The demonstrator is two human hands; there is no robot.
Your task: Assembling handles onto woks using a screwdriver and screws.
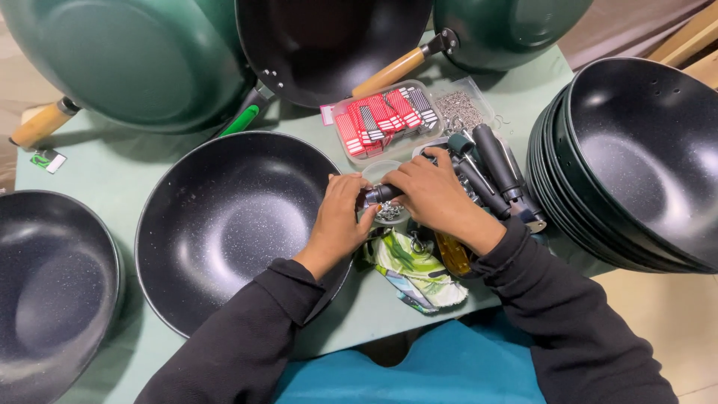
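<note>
The short black handle piece [380, 194] sits at the right rim of the black speckled wok [224, 224], at the middle of the green bench [112, 168], and both my hands meet on it. My right hand [432, 193] comes over from the right with its fingers curled closed around the piece. My left hand [340, 217] rests on the wok's rim, its fingers [351, 187] bent and pinched in close against the piece's end; how tightly they grip it I cannot tell.

Just under the piece is a small clear cup of silvery metal bits [389, 213]. Beside my right hand lies a bunch of black handles [490, 168], and beyond them a clear tray of red and white tags [383, 116] next to a bag of small metal rings [458, 109]. A green and white printed cloth [415, 269] lies crumpled below my wrists, near the bench's front edge.

To the right stands a stack of dark woks [636, 164], nested one in another. At the far side lie green woks with wooden handles [142, 60], turned bottom up, and another black wok [52, 292] sits at the left.
</note>
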